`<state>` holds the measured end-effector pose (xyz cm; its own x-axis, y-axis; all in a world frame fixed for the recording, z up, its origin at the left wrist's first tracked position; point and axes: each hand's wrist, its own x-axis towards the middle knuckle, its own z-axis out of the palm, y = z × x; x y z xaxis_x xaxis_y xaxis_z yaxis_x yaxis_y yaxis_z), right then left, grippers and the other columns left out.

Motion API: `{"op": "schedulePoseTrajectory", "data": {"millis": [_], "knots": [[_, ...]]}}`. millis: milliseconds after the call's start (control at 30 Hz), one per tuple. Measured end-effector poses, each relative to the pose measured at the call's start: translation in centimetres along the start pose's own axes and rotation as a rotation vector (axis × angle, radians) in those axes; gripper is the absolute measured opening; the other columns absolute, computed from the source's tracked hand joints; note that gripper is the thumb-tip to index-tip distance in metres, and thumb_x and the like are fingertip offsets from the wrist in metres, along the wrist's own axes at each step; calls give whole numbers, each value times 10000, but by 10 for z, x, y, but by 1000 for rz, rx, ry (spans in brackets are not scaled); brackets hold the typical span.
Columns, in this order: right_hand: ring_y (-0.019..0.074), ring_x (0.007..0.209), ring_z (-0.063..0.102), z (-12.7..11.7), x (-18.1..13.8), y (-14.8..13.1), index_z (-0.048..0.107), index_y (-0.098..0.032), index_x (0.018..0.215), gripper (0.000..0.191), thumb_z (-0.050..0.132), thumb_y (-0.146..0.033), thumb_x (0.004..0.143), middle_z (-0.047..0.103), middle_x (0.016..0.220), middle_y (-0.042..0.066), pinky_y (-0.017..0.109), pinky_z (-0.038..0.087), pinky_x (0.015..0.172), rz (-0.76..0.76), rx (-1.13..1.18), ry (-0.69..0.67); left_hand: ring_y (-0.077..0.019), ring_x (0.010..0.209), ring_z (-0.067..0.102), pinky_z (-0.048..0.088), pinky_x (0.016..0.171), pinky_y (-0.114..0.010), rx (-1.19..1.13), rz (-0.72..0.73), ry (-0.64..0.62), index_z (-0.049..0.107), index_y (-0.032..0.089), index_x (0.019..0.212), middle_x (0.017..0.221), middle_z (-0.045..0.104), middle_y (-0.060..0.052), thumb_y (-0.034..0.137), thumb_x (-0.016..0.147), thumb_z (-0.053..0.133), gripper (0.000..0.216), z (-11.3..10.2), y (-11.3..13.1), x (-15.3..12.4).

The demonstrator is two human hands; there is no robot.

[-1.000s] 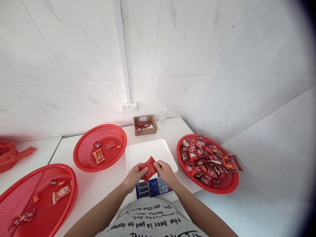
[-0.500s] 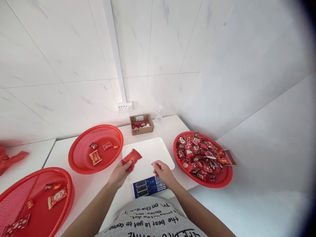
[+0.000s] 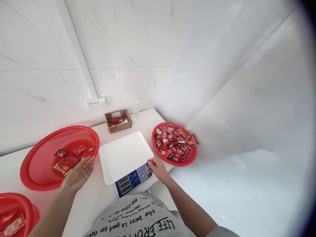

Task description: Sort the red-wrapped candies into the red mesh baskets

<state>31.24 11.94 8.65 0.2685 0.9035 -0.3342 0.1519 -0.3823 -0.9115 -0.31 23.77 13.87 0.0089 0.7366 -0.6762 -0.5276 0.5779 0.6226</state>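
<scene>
1. Red mesh walls form the wide basket [image 3: 37, 168] at the left hand [image 3: 80, 171], which is open and empty, palm turned upward across the near rim (whether it touches the rim, I cannot tell).
2. Beside the left fingertips, inside that basket, a red packet [image 3: 70, 161] lies partly over a gold-edged packet [image 3: 60, 168].
3. Farther beyond the left hand, the same basket holds a dark red sachet [image 3: 60, 152], a bright red sachet [image 3: 80, 149] and a tiny one [image 3: 91, 149].
4. Curled fingers mark the right hand [image 3: 156, 168], just beside the number keys [image 3: 142, 172]; whether its fingertips pinch anything, I cannot tell.
5. Between the hands sits a scale with a white tray [image 3: 125, 153].
6. Beyond the right hand stands a heaped basket [image 3: 189, 162], one packet [image 3: 195, 139] jutting past its rim.
7. Ahead of both hands, a cardboard box [image 3: 120, 127] and a clear bottle [image 3: 135, 111] share the desk [image 3: 148, 120].
8. Outward from the left hand, nearer the body, another basket [image 3: 31, 210] is partly cropped.
</scene>
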Motion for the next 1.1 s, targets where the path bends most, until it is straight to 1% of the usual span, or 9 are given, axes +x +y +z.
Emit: {"op": "schedulePoseTrajectory", "data": {"millis": [100, 267, 367, 467, 633, 733, 800, 967, 1100], "knots": [[112, 524, 538, 1, -6, 7, 563, -187, 837, 223, 499, -383, 750, 559, 617, -34, 253, 438, 530, 14, 21, 53, -89, 657, 636, 543, 586, -183, 142, -80, -52, 621, 150, 877, 863, 663, -52, 120, 864, 445, 179, 3, -23, -3], [137, 578, 560, 6, -19, 25, 565, -192, 852, 245, 475, -395, 750, 579, 654, -15, 278, 456, 563, 34, -5, 177, -119, 701, 641, 540, 654, -228, 396, -193, -184, 597, 165, 959, 887, 674, -72, 184, 803, 585, 157, -3, -49, -9], [159, 639, 581, -3, -24, 34, 573, -196, 858, 244, 458, -388, 758, 610, 705, 9, 307, 471, 635, 28, -92, 271, -130, 726, 640, 534, 687, -241, 509, -237, -230, 591, 165, 978, 903, 675, -81, 210, 766, 639, 222, -4, -57, -13], [180, 750, 601, -29, -21, 40, 593, -200, 874, 245, 451, -368, 765, 646, 812, 37, 327, 465, 735, 10, -235, 390, -130, 741, 636, 526, 709, -243, 556, -257, -248, 589, 169, 981, 909, 672, -78, 230, 760, 648, 236, 5, -64, -16], [188, 904, 593, -92, 9, 45, 619, -182, 959, 285, 417, -301, 796, 647, 989, 73, 312, 444, 820, 45, -472, 534, -130, 756, 627, 513, 721, -246, 571, -252, -271, 582, 175, 990, 915, 665, -72, 264, 770, 636, 243, 33, -77, -20], [192, 1008, 564, -121, 32, 48, 589, -172, 1079, 331, 384, -252, 832, 621, 1089, 86, 294, 422, 851, 138, -620, 512, -135, 760, 621, 507, 723, -252, 580, -236, -281, 582, 176, 987, 910, 660, -68, 284, 764, 640, 255, 50, -84, -23], [206, 1046, 550, -132, 45, 49, 565, -171, 1135, 355, 362, -251, 855, 614, 1113, 98, 303, 410, 862, 187, -673, 485, -133, 753, 616, 504, 720, -253, 580, -216, -267, 582, 179, 980, 895, 655, -59, 289, 762, 641, 251, 60, -87, -24], [267, 1033, 553, -138, 63, 46, 535, -190, 1175, 400, 340, -371, 877, 573, 1167, 135, 352, 428, 789, 263, -743, 428, -135, 756, 606, 497, 720, -259, 579, -199, -267, 582, 182, 969, 884, 640, -51, 317, 741, 656, 275, 72, -93, -25], [269, 1008, 564, -139, 68, 44, 537, -194, 1165, 406, 362, -404, 864, 524, 1203, 157, 346, 427, 763, 304, -816, 361, -145, 777, 602, 491, 735, -274, 598, -189, -283, 583, 185, 969, 893, 633, -53, 346, 713, 677, 317, 76, -95, -25]]}}
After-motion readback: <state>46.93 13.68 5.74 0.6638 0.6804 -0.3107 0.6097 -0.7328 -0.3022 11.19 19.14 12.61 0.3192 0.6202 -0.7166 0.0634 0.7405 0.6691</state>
